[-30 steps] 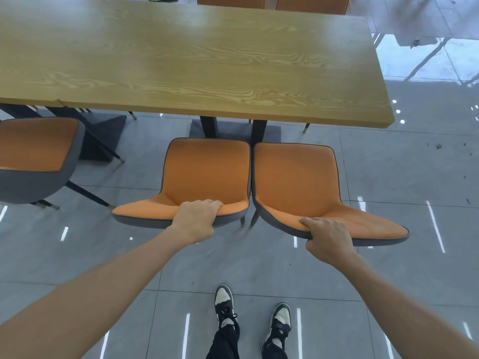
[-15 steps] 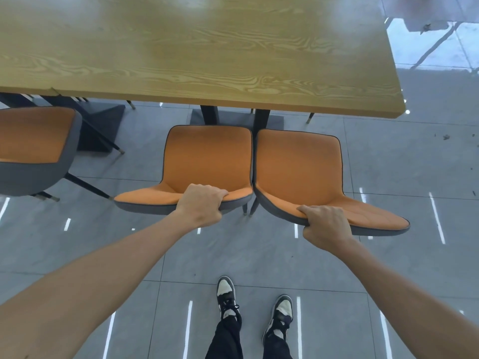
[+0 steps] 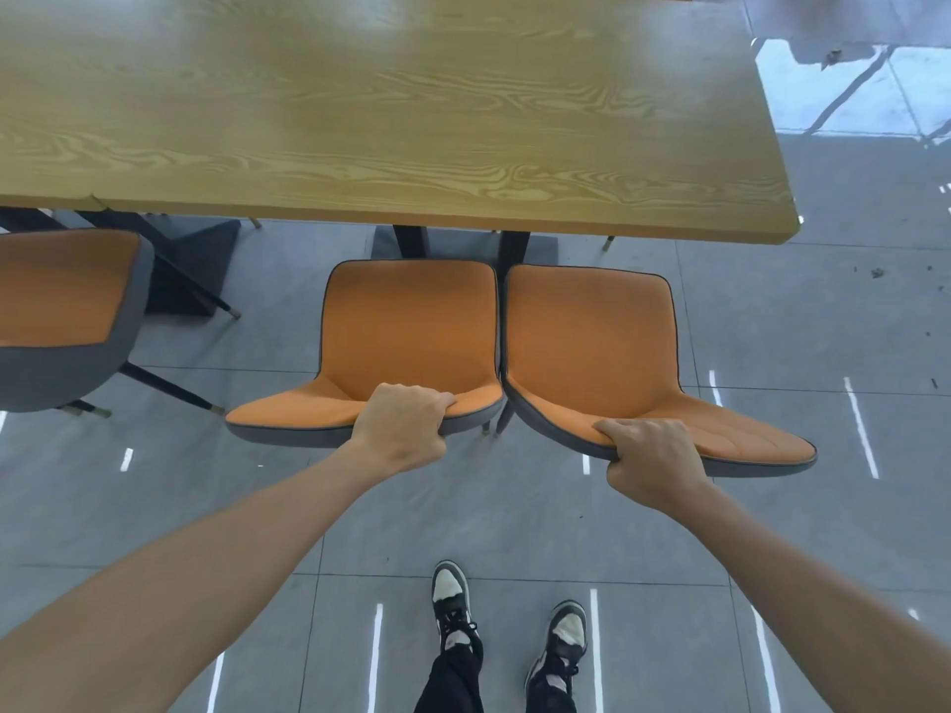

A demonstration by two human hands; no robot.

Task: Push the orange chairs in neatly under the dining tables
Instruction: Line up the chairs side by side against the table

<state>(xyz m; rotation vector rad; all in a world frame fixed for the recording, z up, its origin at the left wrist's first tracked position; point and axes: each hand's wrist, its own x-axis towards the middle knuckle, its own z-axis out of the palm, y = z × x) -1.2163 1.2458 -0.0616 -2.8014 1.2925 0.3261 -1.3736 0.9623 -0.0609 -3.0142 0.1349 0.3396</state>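
Two orange chairs with grey backs stand side by side in front of me, touching along their inner edges. My left hand [image 3: 403, 427] grips the top of the backrest of the left orange chair [image 3: 406, 331]. My right hand [image 3: 651, 463] grips the backrest top of the right orange chair [image 3: 592, 342]. Both seats face the wooden dining table [image 3: 391, 115], with their front edges just short of the table's near edge, next to its black legs.
A third orange chair [image 3: 62, 295] stands at the left, partly under the table. The floor is glossy grey tile. My feet in black-and-white shoes [image 3: 453, 596] stand behind the chairs. More orange chair backs show beyond the table's far edge.
Both chairs have slid forward toward the table with my hands on their backrests. The seat fronts are now closer to the table's near edge, and I have stepped forward.
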